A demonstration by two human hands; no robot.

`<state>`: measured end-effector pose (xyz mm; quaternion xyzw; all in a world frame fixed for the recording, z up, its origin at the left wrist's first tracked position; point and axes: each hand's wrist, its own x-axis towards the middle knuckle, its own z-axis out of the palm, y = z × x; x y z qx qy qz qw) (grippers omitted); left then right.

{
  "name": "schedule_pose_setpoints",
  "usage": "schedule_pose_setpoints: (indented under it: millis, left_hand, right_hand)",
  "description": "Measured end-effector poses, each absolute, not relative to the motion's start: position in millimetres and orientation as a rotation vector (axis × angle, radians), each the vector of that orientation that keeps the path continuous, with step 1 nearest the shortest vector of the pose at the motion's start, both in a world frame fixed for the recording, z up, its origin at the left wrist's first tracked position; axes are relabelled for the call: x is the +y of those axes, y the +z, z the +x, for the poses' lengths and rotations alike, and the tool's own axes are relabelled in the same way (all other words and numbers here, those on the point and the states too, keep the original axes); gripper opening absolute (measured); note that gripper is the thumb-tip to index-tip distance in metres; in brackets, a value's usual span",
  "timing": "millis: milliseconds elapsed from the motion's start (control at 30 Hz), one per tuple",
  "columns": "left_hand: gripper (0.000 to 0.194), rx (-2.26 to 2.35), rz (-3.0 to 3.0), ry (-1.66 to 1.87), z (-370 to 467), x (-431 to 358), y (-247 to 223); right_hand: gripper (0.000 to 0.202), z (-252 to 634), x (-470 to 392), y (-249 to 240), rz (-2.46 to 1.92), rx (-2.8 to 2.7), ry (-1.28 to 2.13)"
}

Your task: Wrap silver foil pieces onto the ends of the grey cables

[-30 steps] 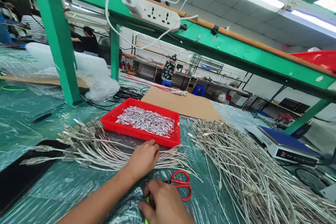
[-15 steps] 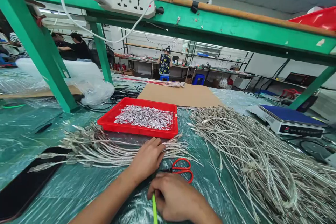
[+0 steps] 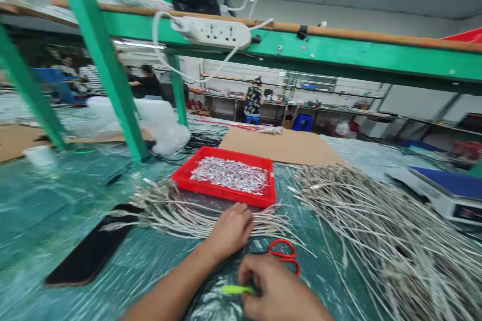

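Observation:
My left hand (image 3: 234,226) lies over the near bundle of braided grey-white cables (image 3: 184,218), its fingers curled down and pressed together. Its fingertips are hidden, so what they hold cannot be made out. Lower down, my right hand (image 3: 273,283) is closed around a thin bright green stick (image 3: 237,289) whose visible end points left. Red-handled scissors (image 3: 282,250) lie on the table just beyond my right hand, their blades partly covered. Behind the bundle, a red tray (image 3: 220,193) holds many small silvery-white pieces (image 3: 229,174).
A large heap of cables (image 3: 376,230) spreads over the right side, with a scale (image 3: 448,195) beyond. A black phone (image 3: 92,248) lies at left. Cardboard (image 3: 282,145) lies behind the tray. A green frame (image 3: 339,50) with a power strip (image 3: 214,31) crosses above.
The camera view has swung left, so the scene sits further right. My right hand has turned the green stick from pointing toward me to pointing left. My left hand stays on the cables.

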<state>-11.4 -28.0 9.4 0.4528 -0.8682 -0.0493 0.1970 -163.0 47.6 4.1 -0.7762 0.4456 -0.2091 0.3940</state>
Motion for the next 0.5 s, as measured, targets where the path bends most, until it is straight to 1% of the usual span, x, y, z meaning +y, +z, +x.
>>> schedule_pose_setpoints:
  millis: [100,167,200,300,333,400,500]
  left_hand:
    - [0.014,-2.252,1.282,-0.193,-12,-23,15]
    - [0.017,-2.15,1.274,-0.179,-11,-18,22]
    - [0.019,-2.114,1.266,-0.153,-11,-16,25]
    - [0.021,-2.05,1.264,-0.073,-9,-8,33]
    - [0.021,-2.05,1.273,-0.072,-8,-6,34]
    - [0.02,-2.083,1.305,-0.126,-7,-3,34]
    - [0.018,-2.218,1.318,-0.303,-9,2,36]
  right_hand:
    - [0.011,-165,41,2,-1.68,1.0,-0.612]
    - [0.013,-166,36,-2,-1.576,0.892,-0.756]
    - [0.019,-168,34,-4,-1.526,0.89,-0.821]
    - [0.046,-175,25,-8,-1.314,1.035,-0.947]
    - [0.052,-178,21,-9,-1.226,1.091,-0.995]
    - [0.06,-183,12,-8,-1.087,1.189,-1.12]
    - [0.061,-184,4,-3,-1.056,1.308,-1.254]
